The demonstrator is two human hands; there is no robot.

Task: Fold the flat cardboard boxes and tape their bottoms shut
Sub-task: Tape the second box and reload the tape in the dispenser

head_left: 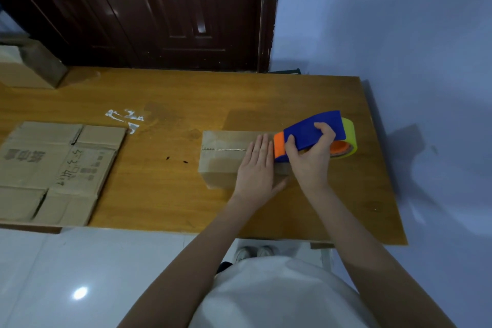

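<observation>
The box sits folded on the table, right of centre, bottom flaps up, with the seam running left to right across its top. A shiny band along that seam suggests tape is already on the left stretch, though the blur makes that hard to confirm.

The left hand lies flat on the right part of the box, fingers straight and together, pressing the flaps down. Touching its fingertips on the right, the right hand grips the dispenser, fingers and thumb curled round the blue body, with the orange nose at the box's right end and the yellow-green roll hanging beyond the edge.

Likely troubles from here:
- The left fingers lie right next to the orange nose (where the cutting teeth usually are), so a quick tear could nick them.
- The box looks light; a hard tug to cut the tape may drag or tip it if the flat palm eases off.
- If the dispenser swings off the seam line, the tape could land crooked or wrinkle, leaving the flaps loose.
- Too short a tail down the right side would likely peel under load.

To the left, flat boxes lie waiting, unfolded. Another box sits at the far left corner.
</observation>
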